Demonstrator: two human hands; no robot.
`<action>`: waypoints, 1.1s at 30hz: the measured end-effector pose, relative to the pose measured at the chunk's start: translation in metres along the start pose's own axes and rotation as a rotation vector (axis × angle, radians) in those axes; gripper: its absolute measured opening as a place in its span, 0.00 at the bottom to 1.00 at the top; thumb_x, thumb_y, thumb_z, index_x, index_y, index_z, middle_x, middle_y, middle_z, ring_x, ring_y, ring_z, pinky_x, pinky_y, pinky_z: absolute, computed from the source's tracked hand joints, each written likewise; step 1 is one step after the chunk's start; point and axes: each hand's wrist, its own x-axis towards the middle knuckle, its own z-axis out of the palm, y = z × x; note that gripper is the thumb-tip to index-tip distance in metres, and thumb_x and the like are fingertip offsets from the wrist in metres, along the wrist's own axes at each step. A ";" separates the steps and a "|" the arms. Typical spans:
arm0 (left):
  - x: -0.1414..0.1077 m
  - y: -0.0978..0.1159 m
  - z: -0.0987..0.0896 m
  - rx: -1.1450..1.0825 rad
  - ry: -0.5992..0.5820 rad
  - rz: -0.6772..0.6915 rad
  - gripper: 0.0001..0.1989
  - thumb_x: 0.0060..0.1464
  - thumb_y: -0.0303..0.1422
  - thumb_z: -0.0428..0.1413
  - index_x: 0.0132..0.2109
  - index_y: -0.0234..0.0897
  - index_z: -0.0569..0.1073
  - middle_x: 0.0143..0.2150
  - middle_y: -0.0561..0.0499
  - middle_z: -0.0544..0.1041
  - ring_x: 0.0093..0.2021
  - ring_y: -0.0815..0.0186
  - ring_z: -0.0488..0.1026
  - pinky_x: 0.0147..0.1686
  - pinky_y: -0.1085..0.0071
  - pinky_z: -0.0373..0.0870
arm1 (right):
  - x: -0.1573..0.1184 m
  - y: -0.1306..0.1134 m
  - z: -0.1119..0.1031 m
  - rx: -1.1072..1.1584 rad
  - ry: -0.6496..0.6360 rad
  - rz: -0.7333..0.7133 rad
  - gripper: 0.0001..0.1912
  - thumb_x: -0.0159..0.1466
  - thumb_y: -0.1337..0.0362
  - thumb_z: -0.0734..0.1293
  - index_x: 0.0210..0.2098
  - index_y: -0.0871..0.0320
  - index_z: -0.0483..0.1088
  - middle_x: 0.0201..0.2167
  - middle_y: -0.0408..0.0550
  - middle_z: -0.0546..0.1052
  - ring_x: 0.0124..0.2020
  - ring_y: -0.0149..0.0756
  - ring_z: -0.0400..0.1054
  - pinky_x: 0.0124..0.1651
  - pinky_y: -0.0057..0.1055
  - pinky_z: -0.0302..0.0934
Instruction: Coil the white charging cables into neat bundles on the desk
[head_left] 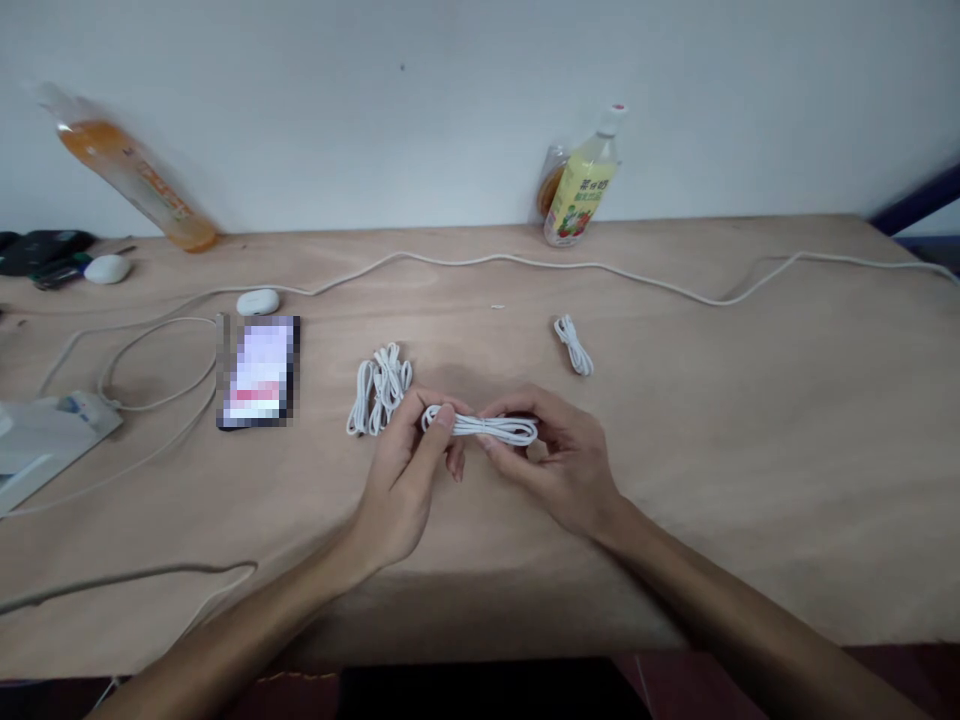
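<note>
Between my two hands, above the table, is a white cable [499, 430] folded into a long bundle with a tie round its middle. My left hand [411, 465] pinches the bundle's left end, thumb on top. Close to the tie and along the right part, the fingers of my right hand [566, 455] are closed on the same bundle. Several coiled white cables [386, 375] lie in a heap just behind my left hand. Farther back on the right, one more small white cable bundle [574, 346] lies apart on the table.
A phone [261, 372] and a white earbud case [258, 302] lie on the left of the wooden table [750, 420]. A loose white cable [495, 259] crosses the back. An orange drink bottle [139, 180] and a yellow drink bottle [581, 190] stand by the wall.
</note>
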 end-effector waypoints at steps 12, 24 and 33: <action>0.001 0.002 0.000 -0.015 -0.002 0.016 0.13 0.72 0.43 0.59 0.42 0.39 0.75 0.27 0.57 0.73 0.27 0.68 0.69 0.30 0.69 0.69 | -0.001 0.003 0.000 -0.063 -0.019 -0.068 0.07 0.69 0.66 0.74 0.47 0.53 0.79 0.36 0.44 0.84 0.31 0.34 0.75 0.32 0.31 0.68; 0.005 0.005 0.001 -0.112 -0.017 -0.036 0.12 0.70 0.41 0.62 0.40 0.38 0.75 0.25 0.58 0.72 0.23 0.70 0.69 0.26 0.71 0.71 | -0.001 0.006 0.000 -0.054 -0.014 -0.177 0.09 0.70 0.69 0.74 0.47 0.51 0.81 0.38 0.45 0.86 0.33 0.36 0.78 0.33 0.32 0.69; 0.003 0.008 0.000 0.000 0.016 0.053 0.08 0.68 0.37 0.64 0.45 0.37 0.79 0.32 0.55 0.78 0.28 0.69 0.77 0.32 0.72 0.79 | -0.002 0.004 0.001 0.209 0.010 0.090 0.05 0.66 0.67 0.77 0.41 0.54 0.82 0.32 0.41 0.84 0.27 0.31 0.75 0.29 0.27 0.68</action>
